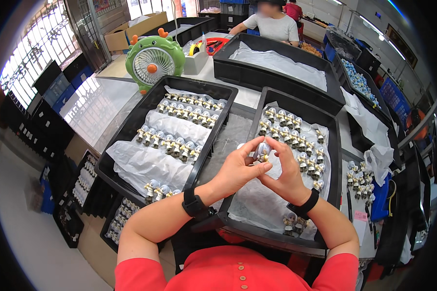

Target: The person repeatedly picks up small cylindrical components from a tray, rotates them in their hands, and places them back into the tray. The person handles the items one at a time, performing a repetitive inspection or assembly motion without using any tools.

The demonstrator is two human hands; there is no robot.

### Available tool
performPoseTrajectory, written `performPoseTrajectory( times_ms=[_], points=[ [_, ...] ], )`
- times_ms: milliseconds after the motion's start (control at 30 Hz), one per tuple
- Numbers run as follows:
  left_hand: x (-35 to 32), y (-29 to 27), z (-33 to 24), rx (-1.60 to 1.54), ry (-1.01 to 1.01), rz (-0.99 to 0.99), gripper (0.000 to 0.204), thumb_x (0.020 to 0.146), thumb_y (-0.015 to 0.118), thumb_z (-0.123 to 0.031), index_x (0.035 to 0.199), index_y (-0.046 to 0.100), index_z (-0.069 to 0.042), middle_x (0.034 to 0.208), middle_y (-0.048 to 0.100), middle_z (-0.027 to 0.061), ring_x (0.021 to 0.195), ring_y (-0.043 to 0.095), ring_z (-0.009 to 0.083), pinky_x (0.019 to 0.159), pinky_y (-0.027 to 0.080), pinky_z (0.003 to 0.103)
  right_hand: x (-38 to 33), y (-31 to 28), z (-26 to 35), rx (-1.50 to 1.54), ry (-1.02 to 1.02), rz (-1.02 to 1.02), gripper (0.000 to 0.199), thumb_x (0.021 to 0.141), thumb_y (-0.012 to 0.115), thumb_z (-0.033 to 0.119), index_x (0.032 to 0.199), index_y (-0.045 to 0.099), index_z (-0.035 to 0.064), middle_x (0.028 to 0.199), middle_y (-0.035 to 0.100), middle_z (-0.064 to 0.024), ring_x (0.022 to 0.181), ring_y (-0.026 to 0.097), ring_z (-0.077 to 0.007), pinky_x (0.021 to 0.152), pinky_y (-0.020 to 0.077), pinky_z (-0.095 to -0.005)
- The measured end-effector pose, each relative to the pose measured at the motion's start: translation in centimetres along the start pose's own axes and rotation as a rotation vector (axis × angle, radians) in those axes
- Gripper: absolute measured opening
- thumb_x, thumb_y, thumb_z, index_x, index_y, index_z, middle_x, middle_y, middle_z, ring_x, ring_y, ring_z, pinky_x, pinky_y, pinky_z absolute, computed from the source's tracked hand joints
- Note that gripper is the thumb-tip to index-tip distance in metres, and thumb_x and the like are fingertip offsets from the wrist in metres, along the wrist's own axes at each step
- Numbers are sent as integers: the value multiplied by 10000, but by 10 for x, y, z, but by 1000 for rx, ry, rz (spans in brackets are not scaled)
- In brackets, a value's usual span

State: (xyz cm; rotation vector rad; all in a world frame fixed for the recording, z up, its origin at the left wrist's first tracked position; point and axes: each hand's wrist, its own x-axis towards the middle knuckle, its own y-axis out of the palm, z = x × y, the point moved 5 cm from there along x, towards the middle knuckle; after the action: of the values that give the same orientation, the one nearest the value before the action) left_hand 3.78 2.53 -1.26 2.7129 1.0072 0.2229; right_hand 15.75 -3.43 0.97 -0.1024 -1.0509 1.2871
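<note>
Both my hands are raised over the black tray (344, 145) on the right and meet around one small figurine (262, 151) with a pale grey head. My left hand (238, 167) has its fingers and thumb closed about it from the left. From the right, my right hand (287, 172) holds its top with the fingertips. Several like figurines (286, 131) stand in rows on white sheeting in this tray, and a couple more (292, 224) sit at its near end. In the left black tray (128, 114), rows of such figurines (167, 143) lie between folded white sheets.
A green animal-shaped fan (155, 63) stands behind the left tray. Another black tray (277, 58) with white sheeting lies farther back. Loose figurines (359, 180) rest right of my tray, near a pink label (360, 216). Across the table sits a person (272, 29) in a light shirt.
</note>
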Motion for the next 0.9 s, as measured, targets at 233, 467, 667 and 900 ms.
performPoseTrajectory(
  times_ms=[233, 467, 667, 900],
  points=[
    [0, 0, -2, 114, 75, -23, 667, 884, 647, -119, 1433, 284, -11, 1230, 490, 97, 990, 564, 117, 824, 491, 264, -5, 1, -3, -24, 18, -37, 729, 674, 766, 66, 1308, 411, 15, 1251, 499, -159, 1139, 501, -320, 952, 423, -392],
    [0, 0, -5, 83, 69, -5, 623, 878, 641, -86, 1400, 309, -12, 1284, 458, 120, 1057, 567, 159, 850, 498, 279, -4, -1, -2, -53, -5, -34, 716, 672, 765, 68, 1297, 420, 19, 1239, 503, -161, 1138, 501, -325, 957, 421, -398],
    [2, -2, 2, 8, 61, 10, 648, 860, 661, -64, 1406, 315, -18, 1293, 457, 113, 1075, 572, 172, 860, 504, 286, -2, -2, -2, -22, 21, -30, 695, 680, 763, 88, 1288, 434, 20, 1215, 516, -162, 1118, 513, -322, 947, 427, -394],
    [3, -3, 4, -7, 25, 1, 636, 877, 654, -97, 1407, 313, -12, 1295, 465, 121, 1047, 598, 200, 844, 520, 299, -1, -2, -4, 26, 45, -15, 694, 676, 783, 120, 1279, 450, 26, 1209, 531, -147, 1101, 528, -307, 922, 440, -380]
  ],
)
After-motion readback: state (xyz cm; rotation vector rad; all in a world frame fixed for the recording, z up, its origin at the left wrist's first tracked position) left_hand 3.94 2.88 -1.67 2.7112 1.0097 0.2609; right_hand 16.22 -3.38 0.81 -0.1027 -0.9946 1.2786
